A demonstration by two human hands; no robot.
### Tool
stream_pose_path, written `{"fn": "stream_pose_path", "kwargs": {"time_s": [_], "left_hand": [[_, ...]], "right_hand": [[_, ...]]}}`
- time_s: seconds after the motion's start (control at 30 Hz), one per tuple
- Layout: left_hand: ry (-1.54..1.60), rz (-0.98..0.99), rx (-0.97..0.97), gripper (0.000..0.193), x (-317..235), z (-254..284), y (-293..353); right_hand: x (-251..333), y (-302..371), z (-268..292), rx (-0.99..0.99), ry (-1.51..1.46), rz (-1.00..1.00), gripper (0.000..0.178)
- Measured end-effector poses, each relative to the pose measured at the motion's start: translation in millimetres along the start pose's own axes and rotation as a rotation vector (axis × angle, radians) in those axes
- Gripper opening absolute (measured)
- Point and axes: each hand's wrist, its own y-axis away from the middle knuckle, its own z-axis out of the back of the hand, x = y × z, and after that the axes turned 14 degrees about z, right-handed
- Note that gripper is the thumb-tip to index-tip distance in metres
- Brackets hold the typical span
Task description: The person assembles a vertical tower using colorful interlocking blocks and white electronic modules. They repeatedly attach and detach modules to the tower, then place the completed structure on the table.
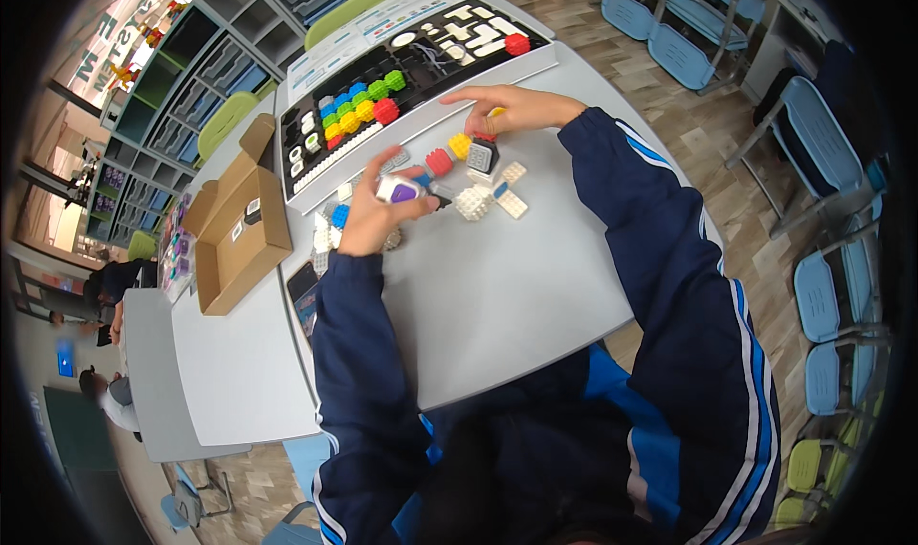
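My left hand grips a white electronic block with a purple square face, between thumb and fingers. Beside it runs a chain of joined pieces: a red knobbly block, a yellow block and a black-and-white module. Over the chain's far end is my right hand, its index finger stretched out and thumb apart. A bit of yellow shows near its palm, partly hidden by the fingers. Closer to me lie a white knobbly block and a cross of cream studded bars.
Behind my hands stands a long kit tray holding coloured blocks and white parts. An open cardboard box sits to the left, with a phone-like dark object near my left sleeve. Blue chairs stand to the right.
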Motion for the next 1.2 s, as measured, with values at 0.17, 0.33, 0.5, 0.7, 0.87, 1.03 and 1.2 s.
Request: {"fn": "stream_pose_path", "kwargs": {"time_s": [0.17, 0.33, 0.5, 0.7, 0.87, 1.03, 1.2], "left_hand": [[0.131, 0.111, 0.0, 0.072, 18.6, 16.6, -27.8], [0.378, 0.066, -0.087, 0.058, 29.0, 41.6, -28.6], [0.449, 0.099, -0.05, 0.055, 37.0, 54.8, -34.6], [0.591, 0.046, -0.025, 0.057, 35.1, 68.0, -21.3], [0.394, -0.085, 0.044, 0.063, 30.2, 49.7, 30.6], [0.244, 0.026, 0.265, 0.073, 66.2, 12.4, 85.0], [0.242, 0.073, 0.27, 0.079, 101.1, -4.3, 105.7]], "right_hand": [[-46.0, -26.1, 3.8, -0.025, 0.166, 0.127, 0.043], [-44.0, -47.9, -14.8, 0.049, 0.359, 0.049, 0.051], [-55.8, -55.3, -32.6, 0.1, 0.564, 0.134, 0.055], [-30.3, -32.9, -12.0, -0.091, 0.666, 0.119, 0.056], [29.2, 16.8, 0.4, -0.373, 0.804, 0.302, 0.049], [100.0, 100.5, -47.8, -0.214, 0.635, 0.267, 0.049], [89.8, 123.0, -120.6, 0.095, 0.734, 0.247, 0.054]]}}
